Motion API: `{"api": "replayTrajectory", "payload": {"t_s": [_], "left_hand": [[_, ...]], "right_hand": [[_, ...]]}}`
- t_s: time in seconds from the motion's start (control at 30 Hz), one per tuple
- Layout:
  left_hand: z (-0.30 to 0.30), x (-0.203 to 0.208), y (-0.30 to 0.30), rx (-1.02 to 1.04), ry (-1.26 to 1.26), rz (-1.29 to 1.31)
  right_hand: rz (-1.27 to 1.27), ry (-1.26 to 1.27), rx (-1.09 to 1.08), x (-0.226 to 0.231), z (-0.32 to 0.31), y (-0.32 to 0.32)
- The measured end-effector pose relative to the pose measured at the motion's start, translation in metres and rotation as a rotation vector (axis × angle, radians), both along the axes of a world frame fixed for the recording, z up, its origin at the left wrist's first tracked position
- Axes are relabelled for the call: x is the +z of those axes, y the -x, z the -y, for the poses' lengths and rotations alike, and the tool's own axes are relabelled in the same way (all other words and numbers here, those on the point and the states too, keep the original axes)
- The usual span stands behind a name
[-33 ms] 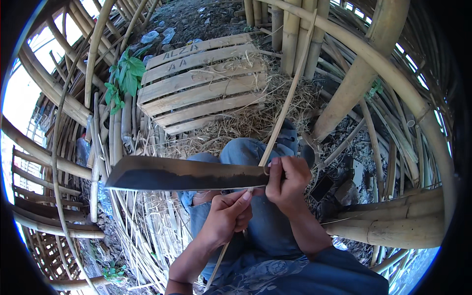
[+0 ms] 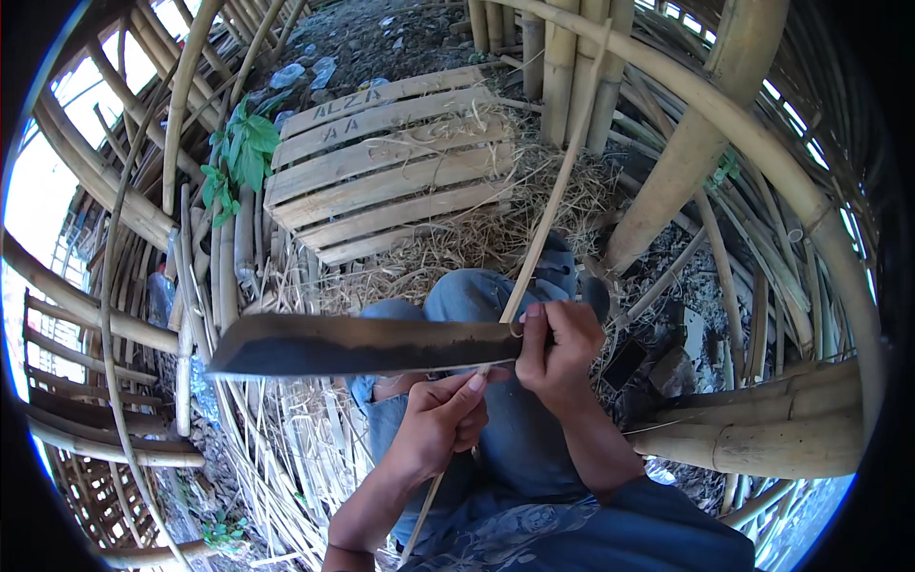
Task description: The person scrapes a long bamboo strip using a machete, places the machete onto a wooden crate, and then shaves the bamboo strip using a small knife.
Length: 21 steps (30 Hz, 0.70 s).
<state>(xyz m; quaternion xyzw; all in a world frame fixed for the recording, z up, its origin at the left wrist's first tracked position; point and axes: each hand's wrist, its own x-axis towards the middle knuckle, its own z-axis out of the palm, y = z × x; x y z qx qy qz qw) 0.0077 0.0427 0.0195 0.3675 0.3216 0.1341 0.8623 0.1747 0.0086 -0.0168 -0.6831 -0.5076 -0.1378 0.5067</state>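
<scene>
A machete [image 2: 367, 345] with a broad, dark-stained blade lies level across the view over my knees, its tip pointing left. Its handle is in my right hand [image 2: 560, 357], fingers wrapped round it and thumb near the blade's base. My left hand [image 2: 443, 419] pinches a long, thin bamboo strip [image 2: 545, 224] between thumb and fingers, just below the blade. From there the strip slants up to the far right, and its other end runs down past my lap. The blade crosses over the strip close to my right hand, hiding a short length of it.
A slatted wooden crate [image 2: 391, 181] rests ahead among dry shavings [image 2: 457, 243]. Thick bamboo posts [image 2: 686, 172] and a bent pole stand at the right, with cut poles [image 2: 762, 443] beside me. Pale split strips [image 2: 272, 458] lie at the left, near a leafy plant [image 2: 248, 153].
The machete's tip has dipped slightly and the blade has turned a little. Both hands keep nearly the same place and hold.
</scene>
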Motion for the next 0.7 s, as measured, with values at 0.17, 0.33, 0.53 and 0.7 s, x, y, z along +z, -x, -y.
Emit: {"api": "replayTrajectory", "payload": {"t_s": [0.17,0.33,0.53,0.7], "left_hand": [[0.003,0.000,0.008,0.024,0.015,-0.017],[0.009,0.001,0.023,0.028,0.079,-0.014],[0.027,-0.015,0.054,-0.021,0.155,-0.058],[0.022,-0.011,0.041,-0.006,0.136,-0.058]], "right_hand": [[0.021,-0.055,-0.037,0.000,-0.004,-0.007],[0.068,-0.157,-0.152,-0.006,-0.014,-0.033],[-0.184,-0.048,-0.364,-0.003,-0.013,-0.068],[-0.230,-0.098,-0.224,-0.015,-0.007,-0.039]]}}
